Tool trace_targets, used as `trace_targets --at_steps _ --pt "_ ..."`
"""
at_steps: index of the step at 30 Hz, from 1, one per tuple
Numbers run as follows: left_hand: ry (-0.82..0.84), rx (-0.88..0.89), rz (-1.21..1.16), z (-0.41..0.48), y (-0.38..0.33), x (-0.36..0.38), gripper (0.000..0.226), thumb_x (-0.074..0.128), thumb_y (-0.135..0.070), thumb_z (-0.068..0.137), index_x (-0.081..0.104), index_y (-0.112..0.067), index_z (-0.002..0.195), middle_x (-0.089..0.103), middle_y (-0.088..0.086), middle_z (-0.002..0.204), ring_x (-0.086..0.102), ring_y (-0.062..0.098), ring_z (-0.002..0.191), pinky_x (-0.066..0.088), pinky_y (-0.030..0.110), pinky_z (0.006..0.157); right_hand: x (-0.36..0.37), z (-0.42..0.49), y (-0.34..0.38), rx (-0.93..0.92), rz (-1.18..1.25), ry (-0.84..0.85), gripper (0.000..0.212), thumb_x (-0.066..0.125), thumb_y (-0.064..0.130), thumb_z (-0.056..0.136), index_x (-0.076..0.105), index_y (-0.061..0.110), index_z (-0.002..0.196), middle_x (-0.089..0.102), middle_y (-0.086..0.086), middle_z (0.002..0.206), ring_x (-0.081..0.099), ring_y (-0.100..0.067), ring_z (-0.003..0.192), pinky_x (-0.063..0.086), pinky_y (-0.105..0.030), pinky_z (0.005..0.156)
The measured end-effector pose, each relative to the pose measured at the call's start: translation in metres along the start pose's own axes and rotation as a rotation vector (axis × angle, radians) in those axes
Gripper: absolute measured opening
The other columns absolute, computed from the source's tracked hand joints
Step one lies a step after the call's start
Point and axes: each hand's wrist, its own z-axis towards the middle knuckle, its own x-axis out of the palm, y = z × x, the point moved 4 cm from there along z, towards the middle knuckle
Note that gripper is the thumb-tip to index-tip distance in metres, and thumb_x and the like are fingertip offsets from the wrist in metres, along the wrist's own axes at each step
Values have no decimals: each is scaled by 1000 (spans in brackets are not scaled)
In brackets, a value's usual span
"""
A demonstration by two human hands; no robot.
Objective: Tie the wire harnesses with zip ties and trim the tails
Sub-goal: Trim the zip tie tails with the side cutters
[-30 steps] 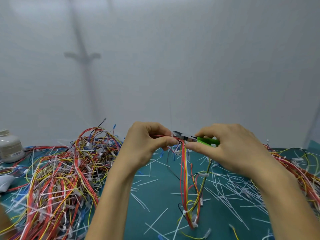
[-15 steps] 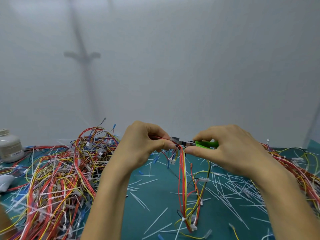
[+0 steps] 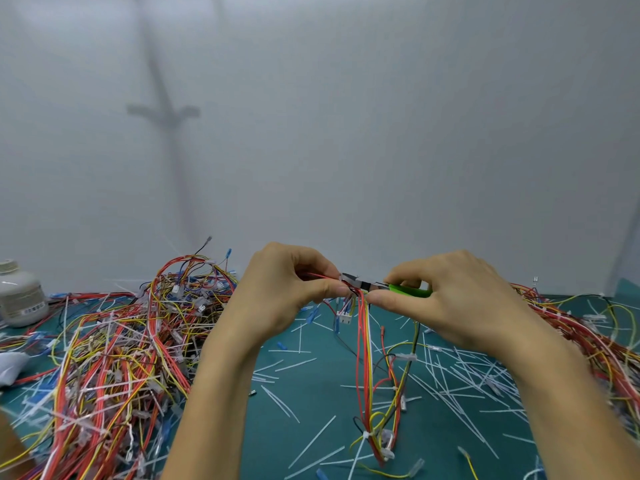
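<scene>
**Green-handled cutters at the tie: trimming step in hand**

Both hands were raised above the middle of the desk (image 3: 311, 393). The left hand (image 3: 287, 292) pinched the top of one harness (image 3: 363, 341) between thumb and curled fingers. This apparently kept the bundle taut and its zip tie (image 3: 344, 278) turned towards the tool, while the rest of the wires hung down to the desk surface. The right hand (image 3: 460, 306) was closed round the green handles of the cutters (image 3: 408, 290), with the metal nose laid against the tie just beside the left thumb. Whether the jaws had closed on a tail could not be told. The tool was held level, judged to bring the cut close to the tie head.

Count:
- Cutters: one.
- Harness in hand: one.
- Heaps of harnesses: two. The large heap (image 3: 114, 358) lay along the left edge and the smaller heap (image 3: 588, 334) along the right edge. The number of harnesses in each could not be made out.
- Cut tails (image 3: 450, 375): too many to number. They were scattered over the desk and lay thickest towards the right.
- White bottle (image 3: 20, 296): one, at the far left corner.
</scene>
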Motion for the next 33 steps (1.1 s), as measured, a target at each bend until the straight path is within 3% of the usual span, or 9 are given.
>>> trace_targets --at_steps 7,14,29,33 --pt "-19 15 1 0 -1 0 15 87 -17 69 73 -23 71 73 -9 66 64 -4 58 48 10 59 2 1 0 7 -3 -10 74 23 93 62 69 41 89 67 13 79 56 -7 73 42 -26 61" --pt "-29 10 0 0 -1 0 16 87 -17 69 73 -24 70 72 -11 64 64 -5 57 46 8 58 3 1 0 10 0 -24 76 20 94 60 68 43 88 66 15 78 49 3 67 33 -22 55" --pt "-56 -2 7 0 2 -4 14 87 -18 69 74 -22 72 74 -8 67 67 -1 61 48 11 59 1 0 3 45 -1 -40 69 27 91 64 70 42 88 66 15 76 48 1 63 31 -23 54" --pt "-115 18 18 -1 3 -7 12 84 -20 74 72 -20 76 73 -5 68 68 4 62 51 16 61 -2 1 2 92 90 -100 71 27 89 65 67 32 80 66 9 71 54 -5 65 37 -26 56"
